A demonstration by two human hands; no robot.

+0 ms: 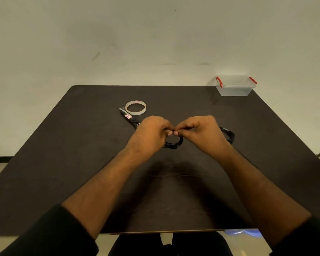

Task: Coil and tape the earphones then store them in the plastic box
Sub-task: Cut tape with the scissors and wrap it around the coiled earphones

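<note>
A black coil of earphone cable [175, 143] hangs between my hands above the middle of the dark table [81, 154]. My left hand [151, 133] and my right hand [201, 132] meet fingertip to fingertip at the top of the coil, both pinching it. Whether tape lies between the fingers cannot be seen. A second black cable bundle [228, 135] lies on the table just right of my right hand. The clear tape roll [135, 107] sits beyond my left hand. The clear plastic box [236, 85] with red latches stands at the far right corner.
Scissors with a black handle [127, 116] lie beside the tape roll, partly hidden under my left hand. A pale wall rises behind the table. A blue object [246, 233] shows on the floor below the near table edge.
</note>
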